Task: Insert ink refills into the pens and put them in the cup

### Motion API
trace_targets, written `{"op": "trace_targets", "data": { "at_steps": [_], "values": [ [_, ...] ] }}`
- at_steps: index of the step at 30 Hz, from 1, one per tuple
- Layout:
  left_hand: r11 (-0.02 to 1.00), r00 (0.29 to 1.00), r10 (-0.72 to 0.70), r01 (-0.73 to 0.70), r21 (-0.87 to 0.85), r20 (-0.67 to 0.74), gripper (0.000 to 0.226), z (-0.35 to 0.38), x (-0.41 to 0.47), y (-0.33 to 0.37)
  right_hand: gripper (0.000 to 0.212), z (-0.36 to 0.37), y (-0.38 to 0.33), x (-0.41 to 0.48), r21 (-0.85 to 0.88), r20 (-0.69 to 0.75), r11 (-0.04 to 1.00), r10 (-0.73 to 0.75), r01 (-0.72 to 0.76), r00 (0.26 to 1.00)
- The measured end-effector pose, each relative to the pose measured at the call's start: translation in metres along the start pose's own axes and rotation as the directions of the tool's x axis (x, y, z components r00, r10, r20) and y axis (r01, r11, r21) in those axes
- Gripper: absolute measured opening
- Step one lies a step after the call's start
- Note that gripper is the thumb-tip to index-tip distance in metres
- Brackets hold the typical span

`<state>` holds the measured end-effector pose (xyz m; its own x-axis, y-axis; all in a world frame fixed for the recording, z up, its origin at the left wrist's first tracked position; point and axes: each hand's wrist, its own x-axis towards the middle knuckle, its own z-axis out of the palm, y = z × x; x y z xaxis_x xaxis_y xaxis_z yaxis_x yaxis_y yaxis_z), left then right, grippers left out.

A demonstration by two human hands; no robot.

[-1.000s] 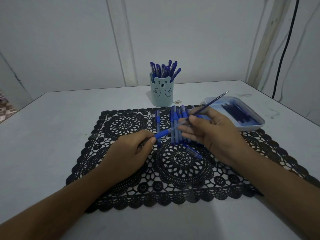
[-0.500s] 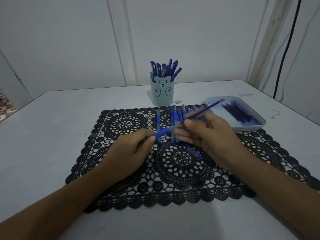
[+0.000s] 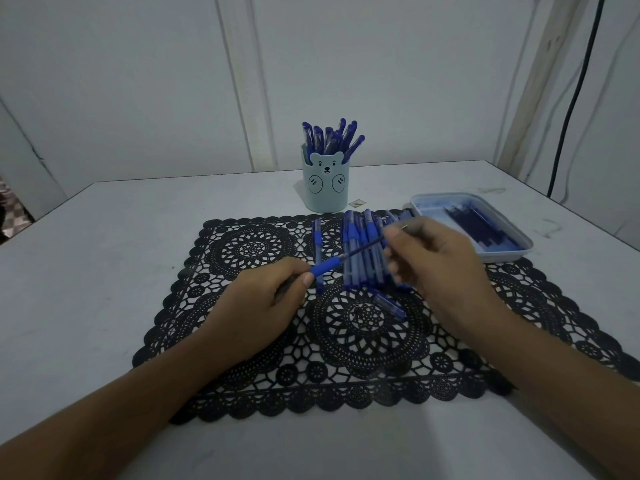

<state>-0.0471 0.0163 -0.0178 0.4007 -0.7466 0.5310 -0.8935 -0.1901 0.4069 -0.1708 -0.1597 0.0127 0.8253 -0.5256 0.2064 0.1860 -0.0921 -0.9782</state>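
My left hand (image 3: pixel 263 306) grips a pen barrel (image 3: pixel 327 266) by its rear part, with its blue grip end pointing up and right. My right hand (image 3: pixel 433 261) pinches a thin ink refill (image 3: pixel 367 245) whose lower end is inside the barrel's grip end; its metal tip shows past my fingers. Behind both hands, a row of several blue pens (image 3: pixel 360 251) lies on the black lace mat (image 3: pixel 346 341). A pale blue bear cup (image 3: pixel 325 188) at the back holds several pens.
A shallow pale blue tray (image 3: pixel 505 251) with loose dark refills sits to the right of the mat. One pen (image 3: pixel 389 303) lies alone on the mat below the row. A black cable (image 3: pixel 571 98) hangs down the right wall. The white table has edges left and right.
The refill has slid further into the barrel, and less of it sticks out beyond my right hand. My right hand has moved down and left toward the barrel. My left hand has stayed put.
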Motion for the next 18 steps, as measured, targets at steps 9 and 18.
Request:
{"op": "trace_targets", "data": {
  "at_steps": [9, 18],
  "values": [
    [1.0, 1.0, -0.017, 0.018, 0.023, -0.014, 0.03, 0.0006, 0.0009, -0.0011, 0.03, 0.0009, 0.0005, -0.008, -0.758, 0.479, 0.492, -0.027, 0.428, 0.878],
    [1.0, 1.0, -0.007, 0.008, 0.028, -0.013, 0.028, 0.0004, 0.0015, 0.0012, 0.016, -0.0038, -0.0025, -0.0003, -0.5, 0.156, 0.836, -0.173, 0.228, 0.973]
  ]
}}
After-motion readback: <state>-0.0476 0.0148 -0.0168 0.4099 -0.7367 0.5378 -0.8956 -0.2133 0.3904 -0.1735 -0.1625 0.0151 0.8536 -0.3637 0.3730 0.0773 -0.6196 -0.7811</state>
